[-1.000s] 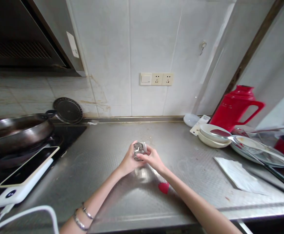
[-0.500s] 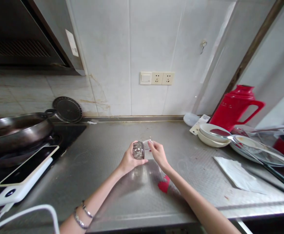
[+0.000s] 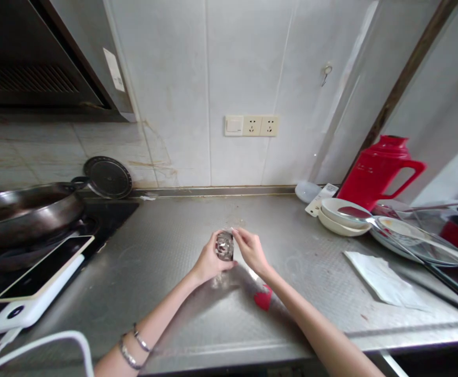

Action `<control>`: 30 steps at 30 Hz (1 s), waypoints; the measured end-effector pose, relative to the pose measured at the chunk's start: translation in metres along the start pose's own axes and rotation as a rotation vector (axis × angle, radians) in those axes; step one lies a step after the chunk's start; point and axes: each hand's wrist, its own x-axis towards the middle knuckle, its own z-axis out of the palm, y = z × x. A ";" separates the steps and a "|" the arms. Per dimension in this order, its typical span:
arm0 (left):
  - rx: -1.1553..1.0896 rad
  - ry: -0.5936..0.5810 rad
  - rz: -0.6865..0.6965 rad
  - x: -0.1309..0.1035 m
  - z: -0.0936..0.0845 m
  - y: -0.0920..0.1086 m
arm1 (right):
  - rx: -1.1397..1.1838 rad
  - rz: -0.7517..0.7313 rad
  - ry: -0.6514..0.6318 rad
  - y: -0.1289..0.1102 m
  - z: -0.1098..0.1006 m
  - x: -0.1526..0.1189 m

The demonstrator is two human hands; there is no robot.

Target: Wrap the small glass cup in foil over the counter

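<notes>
My left hand [image 3: 207,256] is wrapped round a small, clear, patterned glass [image 3: 224,246], which it holds tilted over the steel counter. At the glass's right edge, the fingers of my right hand [image 3: 250,250] are pinched together. A white scrap of thin tissue shows at those fingertips; most of it is hidden by the fingers and the glass. On the counter below my right forearm is a red patch [image 3: 263,298], and I cannot tell whether it is a thing or a reflection.
On the left stand a pan [image 3: 28,209] on the stove and a phone [image 3: 46,269] on a white power bank [image 3: 28,309] with a cable. To the right are stacked bowls [image 3: 342,225], a red thermos [image 3: 380,170], plates with utensils, and a flat white napkin [image 3: 382,280].
My right hand has moved slightly left, closer to the glass. The white tissue that showed between hand and glass is now mostly out of sight. The glass has turned a little.
</notes>
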 end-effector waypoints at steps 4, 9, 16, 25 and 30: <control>0.032 -0.005 0.037 0.000 -0.003 0.000 | -0.076 -0.100 -0.006 -0.001 0.000 -0.004; 0.094 -0.016 0.069 0.000 -0.003 0.002 | -0.137 -0.377 -0.051 -0.002 -0.003 -0.007; 0.138 -0.005 0.145 0.003 -0.003 -0.006 | -0.207 -0.629 -0.123 -0.011 -0.003 -0.012; 0.173 0.019 0.120 0.003 -0.004 -0.005 | -0.178 -0.656 0.098 -0.008 -0.009 -0.006; 0.173 -0.011 0.105 -0.001 -0.002 -0.005 | -0.260 -0.408 0.138 0.001 -0.011 0.003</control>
